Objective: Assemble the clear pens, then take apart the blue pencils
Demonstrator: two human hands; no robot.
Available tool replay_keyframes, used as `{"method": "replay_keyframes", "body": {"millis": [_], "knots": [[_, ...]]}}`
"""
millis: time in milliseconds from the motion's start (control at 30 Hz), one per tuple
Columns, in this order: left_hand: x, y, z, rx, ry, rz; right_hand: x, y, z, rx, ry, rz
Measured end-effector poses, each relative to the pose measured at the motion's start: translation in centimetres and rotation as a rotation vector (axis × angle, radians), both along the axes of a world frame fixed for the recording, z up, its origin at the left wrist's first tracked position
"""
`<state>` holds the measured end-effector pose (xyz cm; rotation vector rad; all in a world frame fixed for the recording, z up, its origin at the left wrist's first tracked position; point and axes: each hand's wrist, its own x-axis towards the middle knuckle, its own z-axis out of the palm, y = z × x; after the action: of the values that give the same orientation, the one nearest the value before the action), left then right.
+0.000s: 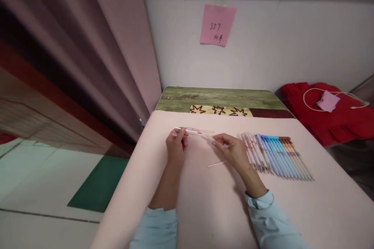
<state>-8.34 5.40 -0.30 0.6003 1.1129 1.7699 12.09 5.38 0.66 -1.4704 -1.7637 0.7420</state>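
Observation:
My left hand (pixel 177 142) pinches a thin white pen refill (pixel 191 130), whose dark tip points right. Opposite it, my right hand (pixel 230 147) has thumb and fingers closed on a pale pen part (pixel 209 137); blur hides its exact shape. A small gap seems to lie between the two pieces. Just behind them, a pale pinkish pen part (pixel 209 130) rests on the table. Below my right hand lies a white stick (pixel 215 164), its right end hidden by the hand. To the right, several pens (pixel 277 155) lie side by side in pale, blue and brown groups.
A pale pink cover (pixel 204 202) spreads over the table, with a green patterned strip (pixel 181 99) at the back. Red cloth (pixel 347 120) holding a white cable (pixel 305 95) sits at the right. A pink note (pixel 217 25) is on the wall; a curtain (pixel 122 39) hangs left.

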Motion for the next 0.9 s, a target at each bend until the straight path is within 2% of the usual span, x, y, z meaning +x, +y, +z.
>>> {"method": "replay_keyframes", "body": {"millis": [567,900], "knots": [[0.34,-0.22,0.11,-0.012,0.001,-0.089,-0.26,-0.15,0.21,0.003,0.017,0.047],[0.35,-0.25,0.15,-0.025,0.007,-0.135,-0.80,-0.40,0.15,-0.044,0.109,0.048]]}}
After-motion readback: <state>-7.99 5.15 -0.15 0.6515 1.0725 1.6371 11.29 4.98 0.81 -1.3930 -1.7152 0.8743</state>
